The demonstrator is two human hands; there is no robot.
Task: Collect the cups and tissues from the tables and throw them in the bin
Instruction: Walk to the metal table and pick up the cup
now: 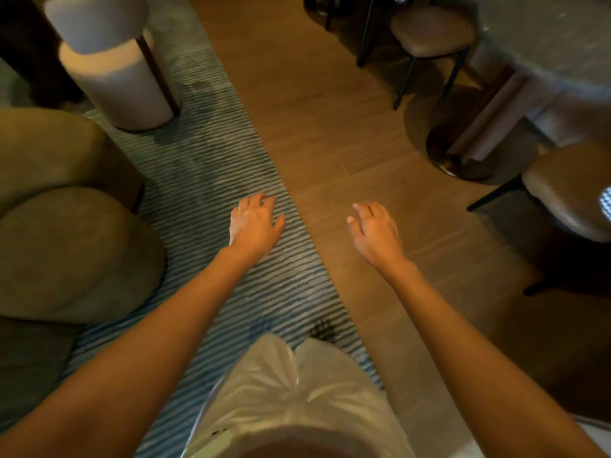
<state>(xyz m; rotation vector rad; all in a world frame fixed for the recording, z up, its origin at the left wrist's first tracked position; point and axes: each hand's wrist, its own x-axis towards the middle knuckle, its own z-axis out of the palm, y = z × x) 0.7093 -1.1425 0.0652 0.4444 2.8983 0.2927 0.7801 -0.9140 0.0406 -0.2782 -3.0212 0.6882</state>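
The bin (291,401) sits at the bottom centre of the view, lined with a shiny, crinkled white plastic bag whose folds gather toward the middle; what lies inside it cannot be made out, since a dark blurred shape (possibly the rim or the wearer's own clothing) covers the near part. Beyond the bin, the left hand (254,226) hovers over the striped rug (211,180), its grip loose, fingers spread and empty. The right hand (373,233) hovers beyond the bin over the wooden floor (317,127), fingers likewise relaxed, holding nothing. Far beyond the bin, to the right, stands a counter (549,38) with stools (433,31) beside it.
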